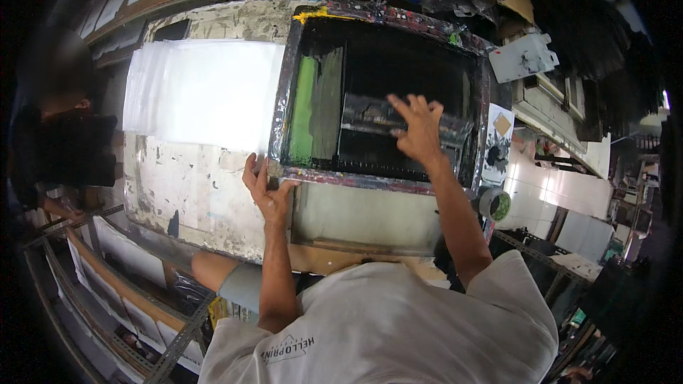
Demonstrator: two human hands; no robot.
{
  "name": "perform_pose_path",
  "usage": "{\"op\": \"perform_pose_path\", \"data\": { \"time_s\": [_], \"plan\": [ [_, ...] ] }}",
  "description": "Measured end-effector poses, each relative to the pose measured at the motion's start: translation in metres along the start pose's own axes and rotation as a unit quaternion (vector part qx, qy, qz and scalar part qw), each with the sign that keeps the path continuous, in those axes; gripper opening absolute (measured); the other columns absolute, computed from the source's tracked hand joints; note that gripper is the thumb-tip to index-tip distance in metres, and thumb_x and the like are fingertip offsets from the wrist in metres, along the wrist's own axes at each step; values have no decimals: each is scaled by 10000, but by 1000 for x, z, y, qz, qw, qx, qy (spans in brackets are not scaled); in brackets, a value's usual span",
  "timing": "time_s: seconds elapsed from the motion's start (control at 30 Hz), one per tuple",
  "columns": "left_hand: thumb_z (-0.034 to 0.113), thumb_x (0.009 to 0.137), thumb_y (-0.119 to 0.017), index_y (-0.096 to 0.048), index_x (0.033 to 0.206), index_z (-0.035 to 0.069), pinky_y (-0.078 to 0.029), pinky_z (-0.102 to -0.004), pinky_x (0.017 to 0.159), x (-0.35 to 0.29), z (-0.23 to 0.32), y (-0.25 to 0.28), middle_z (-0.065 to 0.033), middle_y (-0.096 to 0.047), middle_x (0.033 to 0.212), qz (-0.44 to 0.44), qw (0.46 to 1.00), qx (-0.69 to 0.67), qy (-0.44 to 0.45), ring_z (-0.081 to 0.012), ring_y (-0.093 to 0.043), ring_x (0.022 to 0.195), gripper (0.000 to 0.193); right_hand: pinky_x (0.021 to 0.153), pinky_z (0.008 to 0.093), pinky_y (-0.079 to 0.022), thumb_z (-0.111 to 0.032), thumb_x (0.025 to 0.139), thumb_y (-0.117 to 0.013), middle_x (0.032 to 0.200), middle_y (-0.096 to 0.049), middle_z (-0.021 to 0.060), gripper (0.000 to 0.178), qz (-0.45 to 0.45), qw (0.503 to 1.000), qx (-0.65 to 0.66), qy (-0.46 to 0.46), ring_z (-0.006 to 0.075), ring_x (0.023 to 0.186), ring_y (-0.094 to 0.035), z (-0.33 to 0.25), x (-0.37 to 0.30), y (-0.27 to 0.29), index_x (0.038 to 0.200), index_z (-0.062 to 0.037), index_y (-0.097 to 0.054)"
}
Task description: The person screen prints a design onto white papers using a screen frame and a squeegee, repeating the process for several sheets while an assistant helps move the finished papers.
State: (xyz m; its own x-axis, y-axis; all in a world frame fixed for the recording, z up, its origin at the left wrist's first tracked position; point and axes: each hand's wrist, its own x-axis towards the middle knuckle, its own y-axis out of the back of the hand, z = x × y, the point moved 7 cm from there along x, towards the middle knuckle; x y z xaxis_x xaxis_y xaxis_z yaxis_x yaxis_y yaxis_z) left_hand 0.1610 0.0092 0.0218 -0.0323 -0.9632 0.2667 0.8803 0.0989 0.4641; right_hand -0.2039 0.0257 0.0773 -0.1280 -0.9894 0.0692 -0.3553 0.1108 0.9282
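A screen printing frame (pixel 282 110) with a paint-smeared border lies on the worktable, its mesh dark with a green strip (pixel 302 103) along the left side. My right hand (pixel 420 131) is over the mesh, fingers forward and thumb nearer me, gripping a squeegee (pixel 366 114). Motion smears this long dark bar, which the hand partly covers. At the near left corner of the frame, my left hand (pixel 268 192) has its fingers and thumb closed about the border. White paper sheets (pixel 217 92) lie stacked beside the frame on the left.
The stained worktable (pixel 206 192) extends left and toward me. A roll of tape (pixel 496 204) sits at the frame's near right corner, with a white plastic container (pixel 523 57) farther back. Metal racks (pixel 153 270) stand at left, where another person (pixel 64 142) is.
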Motion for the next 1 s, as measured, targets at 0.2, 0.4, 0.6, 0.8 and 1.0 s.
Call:
{"op": "perform_pose_path", "data": {
  "time_s": [0.2,0.4,0.6,0.8,1.0],
  "plan": [
    [272,600,-961,-630,1353,44,-388,-460,1125,-3,-12,0,-176,-365,1529,-22,1000,-10,16,-354,-396,1382,853,1031,492,-284,-164,689,-797,1270,-580,175,793,84,995,-58,11,310,1192,-499,65,111,9,1445,-196,-560],
    [262,607,-958,-627,1353,33,-395,-464,1111,-2,-8,-1,-182,-372,1521,-11,999,-44,21,-355,-415,1366,848,1029,505,-305,-170,758,-800,1368,-572,219,728,104,991,-65,45,356,1210,-527,96,180,13,1445,-253,-574],
    [65,616,-883,-613,1340,-20,-420,-426,1078,-3,-17,-2,-176,-527,1372,-16,991,-117,63,-315,-498,1268,777,957,473,-410,-155,858,-752,1219,-694,214,516,93,994,0,58,324,1143,-639,91,187,39,1351,-274,-657],
    [-19,640,-826,-613,1332,-37,-454,-372,1031,-4,-12,-2,-135,-587,1270,0,984,-134,118,-248,-547,1183,724,826,488,-500,-108,868,-678,1061,-713,210,461,133,986,-76,68,368,968,-675,61,127,25,1309,-241,-676],
    [-113,662,-766,-617,1310,-66,-458,-337,1027,2,10,-2,-94,-621,1275,45,942,-295,156,-203,-593,1138,667,847,457,-477,-80,872,-642,1112,-694,255,532,69,996,-50,20,353,994,-671,-1,14,38,1359,-294,-646]
  ]
}}
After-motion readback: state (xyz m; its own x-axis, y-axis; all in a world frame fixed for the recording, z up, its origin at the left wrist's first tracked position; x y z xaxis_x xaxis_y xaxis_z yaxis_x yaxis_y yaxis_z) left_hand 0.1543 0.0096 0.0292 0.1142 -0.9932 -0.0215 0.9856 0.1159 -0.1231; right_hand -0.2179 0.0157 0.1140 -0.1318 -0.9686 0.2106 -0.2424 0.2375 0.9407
